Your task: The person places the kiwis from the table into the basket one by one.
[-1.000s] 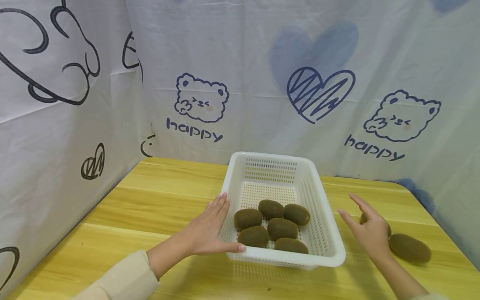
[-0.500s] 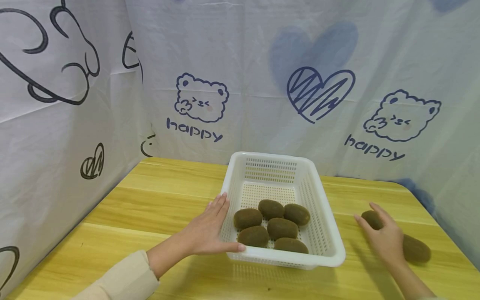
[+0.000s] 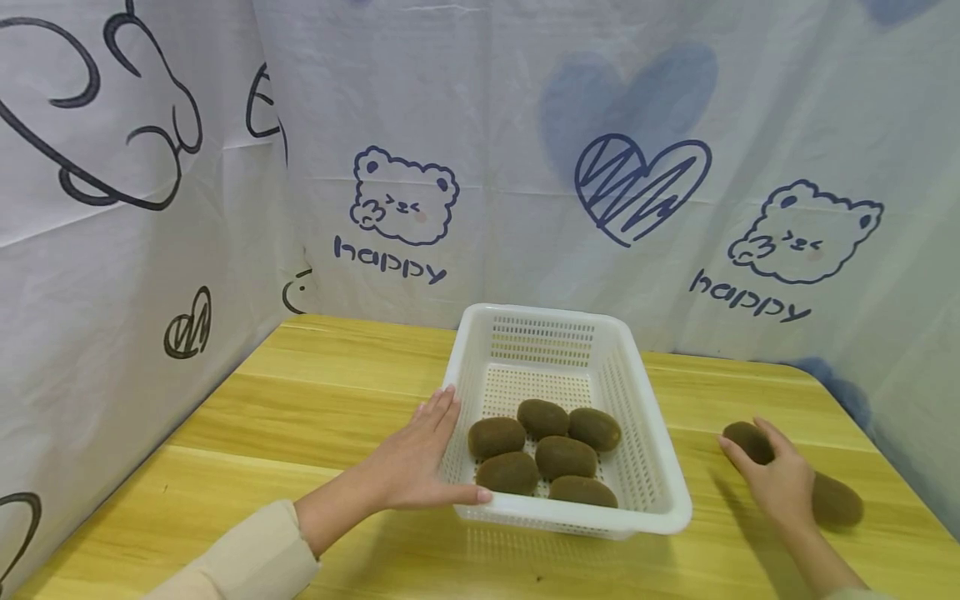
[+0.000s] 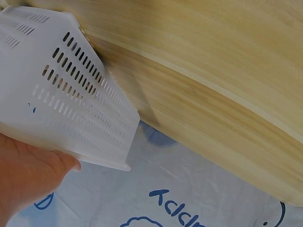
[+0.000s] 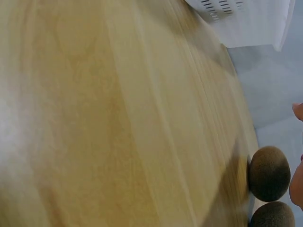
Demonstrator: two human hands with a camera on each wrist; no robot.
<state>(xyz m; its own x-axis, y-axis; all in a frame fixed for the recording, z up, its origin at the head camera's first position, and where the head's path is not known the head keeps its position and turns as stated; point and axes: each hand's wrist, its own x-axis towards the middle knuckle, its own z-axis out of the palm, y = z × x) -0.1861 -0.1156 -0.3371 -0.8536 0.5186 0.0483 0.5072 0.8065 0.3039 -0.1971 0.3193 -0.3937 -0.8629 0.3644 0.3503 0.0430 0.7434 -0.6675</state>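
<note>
My left hand [image 3: 416, 458] rests on the near-left corner of a white perforated plastic basket [image 3: 652, 400], fingers laid straight along the side rim and thumb on the front rim. The left wrist view has the same hand [image 4: 33, 175] against the basket's rim [image 4: 94, 162]. Several brown kiwis [image 3: 566, 457] lie in the basket's near half. On the right, my right hand [image 3: 780, 483] reaches over a kiwi [image 3: 748, 442], thumb and forefinger on either side. In the right wrist view a gap shows between a fingertip [image 5: 298, 111] and this kiwi [image 5: 269, 172].
Another kiwi [image 3: 836, 500] lies right of my right hand, partly hidden behind it. The wooden table [image 3: 315, 408] ends at a printed cloth [image 3: 517, 242] hung behind it and along the left. Basket wall [image 5: 251, 23] shows at the top of the right wrist view.
My right hand has moved right and lower, from beside the basket to around the farther loose kiwi. My left hand and the basket stay where they were.
</note>
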